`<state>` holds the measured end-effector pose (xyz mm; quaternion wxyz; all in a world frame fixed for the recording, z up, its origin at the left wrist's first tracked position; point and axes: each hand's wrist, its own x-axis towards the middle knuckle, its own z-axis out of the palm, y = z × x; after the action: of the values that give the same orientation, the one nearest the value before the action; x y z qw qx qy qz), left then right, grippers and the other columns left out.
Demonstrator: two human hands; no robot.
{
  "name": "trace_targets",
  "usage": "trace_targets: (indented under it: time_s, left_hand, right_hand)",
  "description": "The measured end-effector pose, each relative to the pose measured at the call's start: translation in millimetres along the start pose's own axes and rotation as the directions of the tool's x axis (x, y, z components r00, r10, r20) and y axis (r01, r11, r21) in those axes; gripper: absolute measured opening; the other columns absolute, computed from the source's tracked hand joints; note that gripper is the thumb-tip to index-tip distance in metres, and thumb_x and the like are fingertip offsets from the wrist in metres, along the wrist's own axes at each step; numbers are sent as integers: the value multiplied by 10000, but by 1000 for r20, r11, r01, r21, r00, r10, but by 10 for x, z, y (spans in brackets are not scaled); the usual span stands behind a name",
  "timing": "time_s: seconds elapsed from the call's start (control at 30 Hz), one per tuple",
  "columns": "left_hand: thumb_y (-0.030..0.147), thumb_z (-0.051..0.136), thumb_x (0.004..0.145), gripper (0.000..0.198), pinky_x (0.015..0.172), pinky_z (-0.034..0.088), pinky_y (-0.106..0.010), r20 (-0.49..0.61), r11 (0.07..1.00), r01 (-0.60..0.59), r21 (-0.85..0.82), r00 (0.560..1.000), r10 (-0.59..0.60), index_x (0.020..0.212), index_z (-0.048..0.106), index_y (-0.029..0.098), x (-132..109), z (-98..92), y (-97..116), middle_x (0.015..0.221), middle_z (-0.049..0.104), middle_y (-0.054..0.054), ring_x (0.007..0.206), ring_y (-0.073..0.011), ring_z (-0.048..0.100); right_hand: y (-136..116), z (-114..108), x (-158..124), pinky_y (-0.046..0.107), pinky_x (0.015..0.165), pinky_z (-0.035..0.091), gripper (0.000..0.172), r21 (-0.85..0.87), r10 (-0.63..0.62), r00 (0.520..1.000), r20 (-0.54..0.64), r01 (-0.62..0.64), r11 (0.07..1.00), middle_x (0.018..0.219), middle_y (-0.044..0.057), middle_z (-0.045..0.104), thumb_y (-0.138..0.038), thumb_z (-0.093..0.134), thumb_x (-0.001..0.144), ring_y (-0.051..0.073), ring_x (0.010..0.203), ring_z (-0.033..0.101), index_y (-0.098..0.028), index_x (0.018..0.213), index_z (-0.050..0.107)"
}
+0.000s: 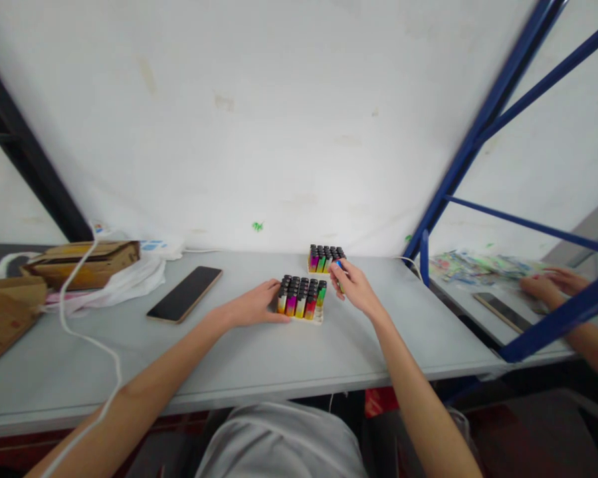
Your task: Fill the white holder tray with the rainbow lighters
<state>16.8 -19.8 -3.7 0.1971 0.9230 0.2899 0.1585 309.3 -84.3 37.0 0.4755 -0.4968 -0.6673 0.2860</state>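
Several multicoloured cigarette lighters (300,299) with black tops stand upright in rows in a white tray (306,320) on the table. At the tray's front right corner, a few slots hold no lighter. My left hand (254,305) grips the tray's left side, thumb along the front and fingers behind. To the right of the tray and slightly above the table, my right hand (355,284) is closed on a lighter (341,287); a bit of blue and yellow shows between the fingers. A second group of lighters (321,259) stands farther back, partly hidden by that hand.
On the left lie a phone (185,294), cardboard boxes (84,264), a white plastic bag (129,285) and a hanging white cable (92,342). A blue metal frame (473,146) rises at right; beyond it are another person's hands (553,285) and a phone (501,311).
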Motion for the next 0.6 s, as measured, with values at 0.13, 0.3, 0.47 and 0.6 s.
trace_targets:
  time_s: [0.13,0.3,0.47,0.6]
  left_hand:
    - [651,765,879,710,1216,422,-450,7,1000,9,2,1000,-9,1392,604,187,0,-5,23,1428,601,-146,1357,-348,561]
    - [634,782,870,711,1215,425,-474,12,999,24,-21,1000,-24,1393,613,184,5,-20,53,1422,608,-146,1348,-363,568]
    - [616,798,860,686,1215,429,-480,3,999,13,-33,1000,-13,1376,633,195,2,-27,57,1407,626,-139,1341,-365,577]
    - [626,794,864,726,1232,410,-464,8,999,19,-26,1000,-19,1419,610,196,7,-20,51,1443,609,-140,1366,-358,561]
  right_hand:
    - [-195,-206,-66,283,641,505,501,-266,-147,988,55,156,951,867,46,643,-678,525,1010,174,728,607,-215,835,600]
    - [-352,-324,-153,287,623,404,511,-441,-90,957,274,208,873,597,-8,600,-550,568,1038,158,570,505,-220,649,585]
    - [-328,-304,-170,293,647,458,411,-319,10,922,386,124,940,747,37,786,-485,623,1002,208,656,668,-211,711,720]
    - [-231,-280,-141,280,632,455,328,-339,47,911,409,104,935,733,32,790,-415,657,964,213,665,690,-202,735,757]
